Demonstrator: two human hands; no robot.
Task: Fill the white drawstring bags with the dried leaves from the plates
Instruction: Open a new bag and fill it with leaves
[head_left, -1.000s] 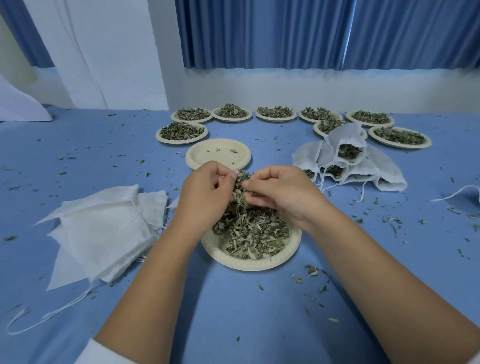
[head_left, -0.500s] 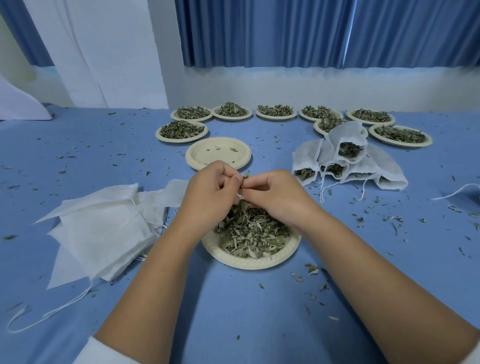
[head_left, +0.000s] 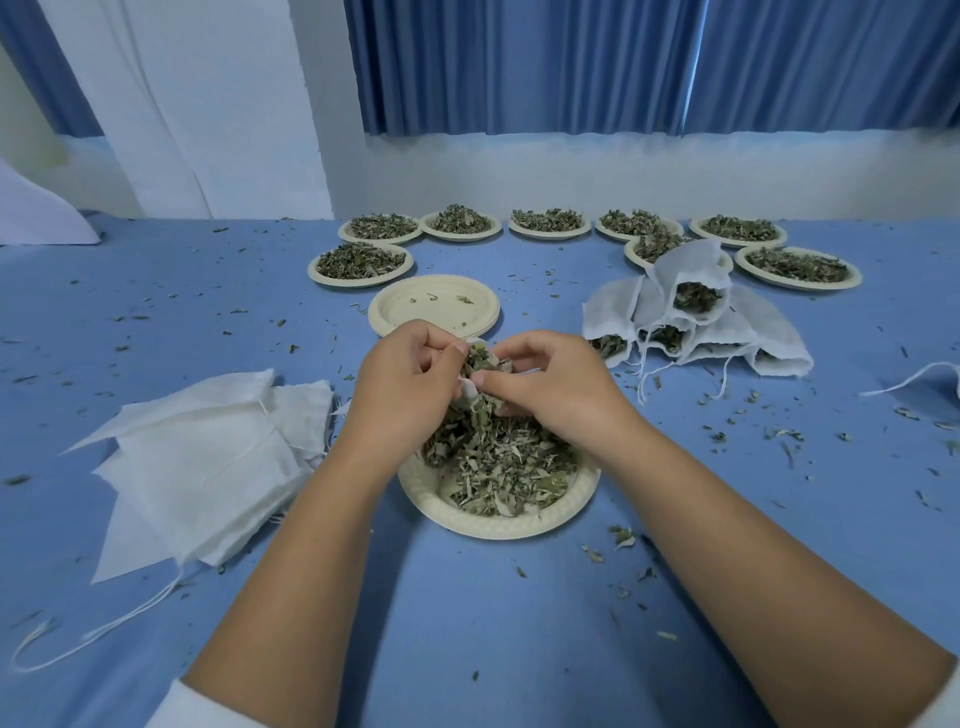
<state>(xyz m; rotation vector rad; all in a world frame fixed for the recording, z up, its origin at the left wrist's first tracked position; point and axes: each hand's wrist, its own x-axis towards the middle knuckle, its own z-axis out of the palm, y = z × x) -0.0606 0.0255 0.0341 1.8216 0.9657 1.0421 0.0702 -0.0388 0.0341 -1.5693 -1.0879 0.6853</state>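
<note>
One plate (head_left: 493, 527) of dried leaves (head_left: 498, 467) sits at lower centre. Above it the left hand (head_left: 410, 384) and right hand (head_left: 550, 389) curl their fingers around one mostly hidden white bag (head_left: 467, 387), slightly wider apart than before. Empty bags (head_left: 208, 467) are piled at left and filled bags (head_left: 691, 312) at right. Beyond are one empty plate (head_left: 434, 306) and eight full plates (head_left: 548, 223) on the blue tabletop (head_left: 467, 623).

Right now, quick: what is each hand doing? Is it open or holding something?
Left hand: closed, pinching the clump of dried leaves above the plate.
Right hand: closed, pinching the same clump.
</note>
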